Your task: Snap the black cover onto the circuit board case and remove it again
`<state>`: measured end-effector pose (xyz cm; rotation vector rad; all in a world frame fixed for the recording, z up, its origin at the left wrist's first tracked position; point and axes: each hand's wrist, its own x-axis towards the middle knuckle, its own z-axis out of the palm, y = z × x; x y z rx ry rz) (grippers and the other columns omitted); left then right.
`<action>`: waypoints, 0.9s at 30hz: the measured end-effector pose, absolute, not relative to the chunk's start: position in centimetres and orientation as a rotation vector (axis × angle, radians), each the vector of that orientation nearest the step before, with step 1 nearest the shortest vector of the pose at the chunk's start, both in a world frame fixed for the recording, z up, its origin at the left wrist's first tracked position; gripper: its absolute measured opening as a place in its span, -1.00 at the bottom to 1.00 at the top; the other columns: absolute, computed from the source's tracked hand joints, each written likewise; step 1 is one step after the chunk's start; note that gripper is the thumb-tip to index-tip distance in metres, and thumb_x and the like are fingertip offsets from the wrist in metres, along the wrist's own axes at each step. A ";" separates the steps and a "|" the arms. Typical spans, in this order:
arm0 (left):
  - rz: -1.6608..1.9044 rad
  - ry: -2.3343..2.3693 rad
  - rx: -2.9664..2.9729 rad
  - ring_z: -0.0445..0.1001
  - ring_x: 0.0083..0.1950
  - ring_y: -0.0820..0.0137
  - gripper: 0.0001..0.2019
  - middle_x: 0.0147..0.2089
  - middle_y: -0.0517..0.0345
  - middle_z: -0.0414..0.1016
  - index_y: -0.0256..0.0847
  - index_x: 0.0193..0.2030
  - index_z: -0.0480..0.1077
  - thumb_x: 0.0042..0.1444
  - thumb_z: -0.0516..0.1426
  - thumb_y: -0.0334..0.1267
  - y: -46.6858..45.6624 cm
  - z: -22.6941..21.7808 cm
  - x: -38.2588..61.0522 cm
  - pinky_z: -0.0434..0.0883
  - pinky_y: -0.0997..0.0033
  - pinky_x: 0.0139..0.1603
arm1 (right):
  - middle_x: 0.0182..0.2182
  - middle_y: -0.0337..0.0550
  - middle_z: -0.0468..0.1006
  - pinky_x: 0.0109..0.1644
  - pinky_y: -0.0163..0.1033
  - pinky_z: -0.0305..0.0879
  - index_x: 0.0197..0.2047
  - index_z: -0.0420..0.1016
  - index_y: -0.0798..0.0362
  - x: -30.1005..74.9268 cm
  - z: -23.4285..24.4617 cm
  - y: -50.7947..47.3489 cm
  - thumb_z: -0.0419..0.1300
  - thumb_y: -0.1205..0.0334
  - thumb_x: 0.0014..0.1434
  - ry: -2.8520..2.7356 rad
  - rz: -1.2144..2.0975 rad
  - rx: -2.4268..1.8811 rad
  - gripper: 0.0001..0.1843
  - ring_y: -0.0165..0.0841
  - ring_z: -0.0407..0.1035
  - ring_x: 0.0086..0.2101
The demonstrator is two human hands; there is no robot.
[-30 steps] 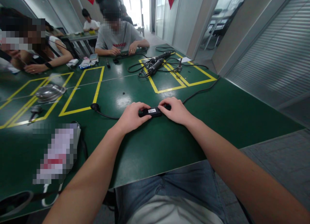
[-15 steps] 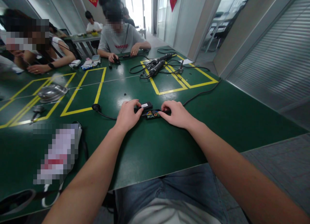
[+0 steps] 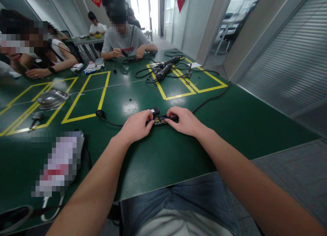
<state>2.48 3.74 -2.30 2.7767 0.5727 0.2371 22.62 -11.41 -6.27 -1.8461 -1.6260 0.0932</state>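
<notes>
An opened black housing with a small circuit board (image 3: 160, 120) in it lies between my hands on the green table. My left hand (image 3: 136, 125) pinches its left end, thumb in front and fingers behind. At the right end, my right hand (image 3: 184, 120) grips with thumb and bent fingers. Behind my left fingertips lies a black ribbed cover (image 3: 155, 110) with a white label, partly hidden. One cord runs left from under my left hand to a black plug (image 3: 99, 113). Another black cable (image 3: 209, 99) leads away beyond my right hand.
Black handheld tools (image 3: 165, 72) with coiled cables lie within yellow tape at the back. To the left are a clear plastic dish (image 3: 53, 98), a metal-tipped part (image 3: 37, 118) and a blurred-out pouch (image 3: 62, 161). Across the table, a co-worker (image 3: 127, 42) holds a small black piece.
My left hand has shifted from beside the labelled cover to the board's left end, thumb lower. The right hand stays nearly in place. The co-worker opposite has raised a black piece off the table.
</notes>
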 end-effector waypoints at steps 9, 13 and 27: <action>0.378 0.512 2.678 0.62 -0.13 0.13 -0.96 -0.15 0.02 0.66 -0.12 -0.19 0.52 0.31 0.23 -0.27 4.4 -2.4 2.3 0.55 0.07 0.00 | -0.17 -0.09 0.60 -0.06 -0.08 0.42 -0.21 0.61 -0.04 22.8 -5.7 -11.6 0.30 0.21 0.34 -1.565 0.101 -1.800 -0.93 -0.20 0.50 -0.19; 0.379 0.460 2.646 0.61 -0.16 0.20 -0.89 -0.12 0.03 0.63 -0.15 -0.19 0.58 0.26 0.20 -0.38 4.9 -2.2 2.0 0.55 0.12 -0.01 | -0.26 -0.12 0.64 -0.08 -0.07 0.42 -0.26 0.65 -0.05 23.7 -5.7 -11.6 0.28 0.25 0.30 -1.534 0.189 -1.801 -0.89 -0.21 0.48 -0.27; 0.585 0.540 2.633 0.53 0.28 0.02 -0.91 0.20 -0.08 0.58 -0.13 -0.27 0.61 0.27 0.26 -0.31 5.6 -3.6 2.6 0.43 -0.17 0.47 | -0.29 -0.13 0.72 -0.05 -0.03 0.45 -0.28 0.67 -0.05 24.1 -6.1 -11.3 0.30 0.18 0.28 -1.454 0.304 -1.806 -0.87 -0.16 0.55 -0.24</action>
